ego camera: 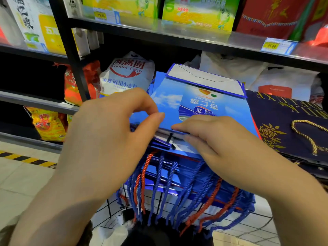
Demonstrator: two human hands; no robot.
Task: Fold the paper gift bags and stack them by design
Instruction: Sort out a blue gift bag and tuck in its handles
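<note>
I see the top blue gift bag (200, 103) lying flat on the blue stack (177, 174) (cord handles hang toward 6 o'clock). Left hand (106, 128) pinches its near edge at 9 o'clock. Right hand (213, 137), fingers together, presses it flat.

From my feed I see two bare hands, the left hand (108, 128) and the right hand (218, 139), with both forearms uncovered up to the frame's lower edge. No rings, watch, bracelet or gloves show on either. The nails I can see are short and unpainted. At the lower left corner a bit of dull olive-brown fabric (7, 233) shows; I cannot tell whether it is a sleeve.
</note>
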